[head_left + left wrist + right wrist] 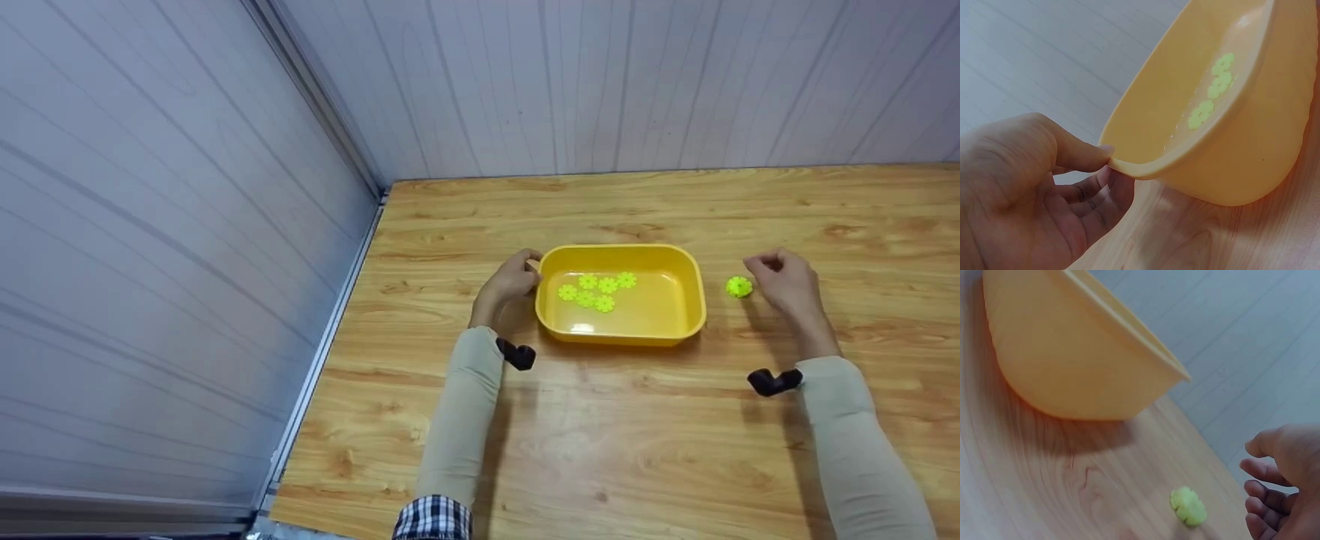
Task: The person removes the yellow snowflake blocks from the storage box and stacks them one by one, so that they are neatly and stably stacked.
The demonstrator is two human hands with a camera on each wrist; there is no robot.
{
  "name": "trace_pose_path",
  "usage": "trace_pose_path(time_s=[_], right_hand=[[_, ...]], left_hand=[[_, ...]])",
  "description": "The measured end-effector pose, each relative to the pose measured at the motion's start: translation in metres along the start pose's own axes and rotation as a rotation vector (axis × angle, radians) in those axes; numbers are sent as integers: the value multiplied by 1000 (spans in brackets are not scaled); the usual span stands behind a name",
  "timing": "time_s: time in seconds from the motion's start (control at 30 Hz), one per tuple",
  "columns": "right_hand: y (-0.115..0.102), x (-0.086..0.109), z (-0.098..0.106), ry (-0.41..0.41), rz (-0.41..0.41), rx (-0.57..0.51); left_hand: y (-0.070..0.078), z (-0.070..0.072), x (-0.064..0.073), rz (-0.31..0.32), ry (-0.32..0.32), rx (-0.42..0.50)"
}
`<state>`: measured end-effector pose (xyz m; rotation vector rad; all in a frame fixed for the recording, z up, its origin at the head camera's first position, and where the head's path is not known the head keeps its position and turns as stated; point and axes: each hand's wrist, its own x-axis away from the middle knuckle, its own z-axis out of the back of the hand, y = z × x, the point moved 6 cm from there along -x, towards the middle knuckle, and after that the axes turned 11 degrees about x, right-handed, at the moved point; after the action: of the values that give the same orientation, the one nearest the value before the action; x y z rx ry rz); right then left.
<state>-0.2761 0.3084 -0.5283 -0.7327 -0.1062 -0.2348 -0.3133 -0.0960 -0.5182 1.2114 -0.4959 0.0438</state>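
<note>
A yellow plastic basin (664, 307) stands on the wooden table with several flat, flower-shaped neon-green pieces (604, 304) lying on the left part of its floor. My left hand (514, 280) is at the basin's left end; in the left wrist view its thumb (1092, 156) and fingers pinch the rim (1145, 170). To the right of the basin, a thicker neon-green flower-shaped piece (739, 287) rests on the table. Right beside it is my right hand (787, 285). The right wrist view shows this hand's fingers (1266, 469) loosely bent, holding nothing, apart from the green piece (1188, 506).
The wooden table (600, 450) runs back to a pale panelled wall (600, 82). Another panelled wall (150, 262) with a metal edge strip borders it on the left. A dark wrist mount (517, 354) sits on the left sleeve, and another (775, 382) on the right.
</note>
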Motion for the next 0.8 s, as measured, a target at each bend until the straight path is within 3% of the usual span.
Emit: trace_pose_path(time_s=[0.4, 0.8], right_hand=[[-39, 9, -5, 21, 136, -37], [-78, 17, -25, 3, 276, -62]], left_hand=[[1, 1, 1, 15, 3, 23], [0, 0, 1, 2, 10, -1]])
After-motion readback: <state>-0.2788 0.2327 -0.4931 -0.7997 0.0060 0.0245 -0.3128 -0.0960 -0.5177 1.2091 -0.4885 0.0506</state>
